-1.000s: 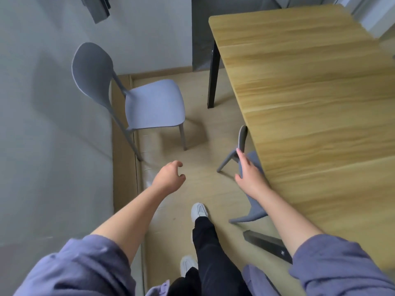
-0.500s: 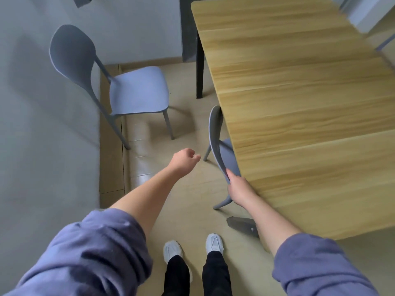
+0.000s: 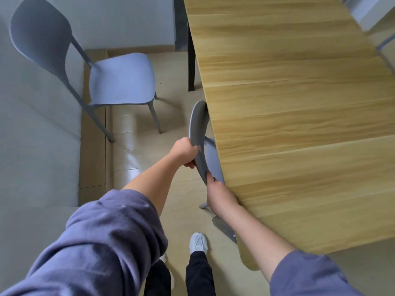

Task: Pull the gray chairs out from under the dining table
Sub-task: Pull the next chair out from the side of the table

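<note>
A gray chair is tucked under the left edge of the wooden dining table; only its curved backrest, a strip of seat and one leg show. My left hand grips the backrest's outer edge near its middle. My right hand holds the backrest's near end, close to the table edge. A second gray chair stands free on the floor at the left, its back against the wall.
A gray wall runs along the left with a wooden skirting strip. A black table leg stands at the far corner, another dark leg near my feet. Part of another chair shows at the far right.
My left hand has moved right from mid-air and closed on the backrest of the tucked chair. My right hand stays on the backrest's near end. The view has shifted closer.
</note>
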The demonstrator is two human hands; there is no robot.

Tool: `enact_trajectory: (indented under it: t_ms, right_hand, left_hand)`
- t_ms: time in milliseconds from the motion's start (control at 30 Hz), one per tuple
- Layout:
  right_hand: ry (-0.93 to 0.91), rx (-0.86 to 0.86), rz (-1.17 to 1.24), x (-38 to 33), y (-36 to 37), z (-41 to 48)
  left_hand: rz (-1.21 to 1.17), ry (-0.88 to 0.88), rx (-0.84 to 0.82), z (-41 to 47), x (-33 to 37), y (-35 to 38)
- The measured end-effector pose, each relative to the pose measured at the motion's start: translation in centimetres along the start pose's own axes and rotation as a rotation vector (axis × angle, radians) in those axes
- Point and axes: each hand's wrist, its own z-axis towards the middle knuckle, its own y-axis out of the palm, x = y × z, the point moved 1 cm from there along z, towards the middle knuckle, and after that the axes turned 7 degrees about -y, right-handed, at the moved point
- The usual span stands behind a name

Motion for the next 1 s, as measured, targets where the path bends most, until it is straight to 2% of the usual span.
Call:
enact_trajectory:
  t_ms: [267, 500, 733, 1000]
  right_hand:
    - [-0.024, -0.013, -0.036, -2.1, -0.2, -0.1]
    - [-0.092, -0.036, 0.018, -7.5, 1.9, 0.6]
    - [-0.108, -0.155, 0.042, -11.7, 5.5, 0.1]
    - [-0.169, -0.195, 0.026, -16.9, 7.3, 0.7]
  left_hand:
    - [0.013, 0.075, -0.003, -0.1, -2.4, -1.6]
    - [0.024, 0.043, 0.029, -1.3, -7.0, -6.0]
    - [0.020, -0.015, 0.066, -2.9, -12.9, -11.4]
    - [0.036, -0.045, 0.123, -3.8, -17.3, -14.9]
